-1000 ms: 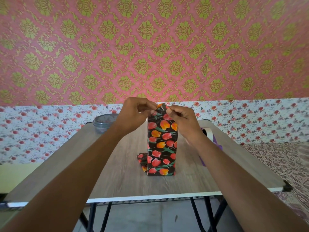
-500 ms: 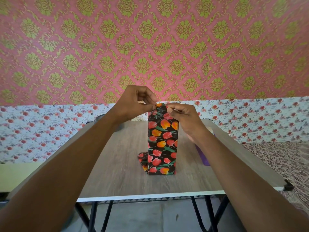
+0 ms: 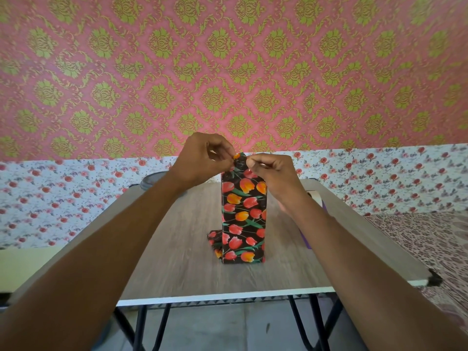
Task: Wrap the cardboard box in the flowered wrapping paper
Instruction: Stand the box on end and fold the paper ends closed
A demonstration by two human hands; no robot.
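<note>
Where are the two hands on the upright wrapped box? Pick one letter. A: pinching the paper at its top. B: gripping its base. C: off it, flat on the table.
A: the left hand and right hand both pinch the flowered paper flap at the top of the box, which stands on the table.

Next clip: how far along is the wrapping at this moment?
Done: flowered paper covers the visible faces of the upright box. In hand: the left hand and right hand both pinch the paper flap at the top end. Left: closing that end, and dealing with the loose paper sticking out at the base on the table.
</note>
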